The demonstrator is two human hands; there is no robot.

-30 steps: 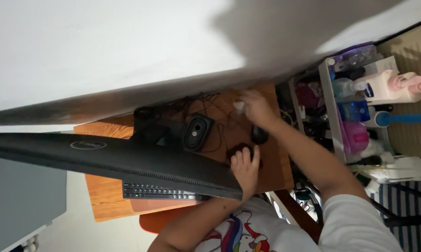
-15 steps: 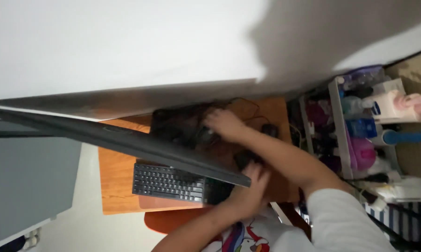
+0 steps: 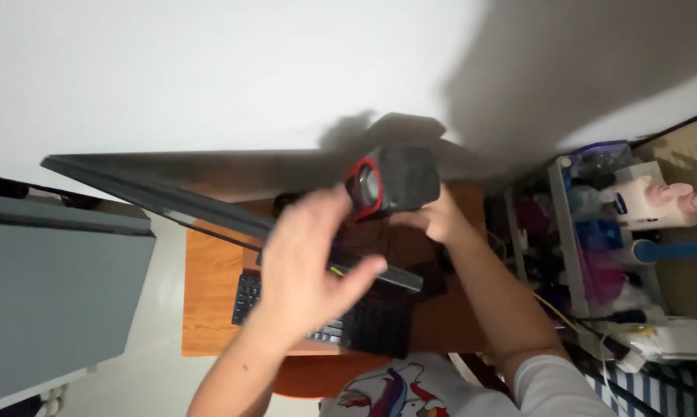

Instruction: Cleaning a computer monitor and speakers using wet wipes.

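Note:
My right hand [image 3: 435, 221] is shut on a small black speaker with a red ring [image 3: 391, 181], held up above the wooden desk [image 3: 209, 293], red face turned left. My left hand [image 3: 310, 255] is raised and blurred just left of and below the speaker, fingers apart, holding nothing I can make out. It hovers over the thin top edge of the black monitor [image 3: 171, 199]. A black keyboard [image 3: 344, 330] lies on the desk under my left forearm. The desk behind the speaker is hidden.
A white rack [image 3: 568, 232] crammed with bottles and pink and blue containers stands right of the desk. A grey cabinet [image 3: 55, 293] is at the left. Cables and a white power strip [image 3: 673, 340] lie at the lower right. A white wall fills the top.
My right hand has lifted the speaker off the desk into the air. My left hand has risen from the dark object by the monitor's end and now hovers open near the speaker.

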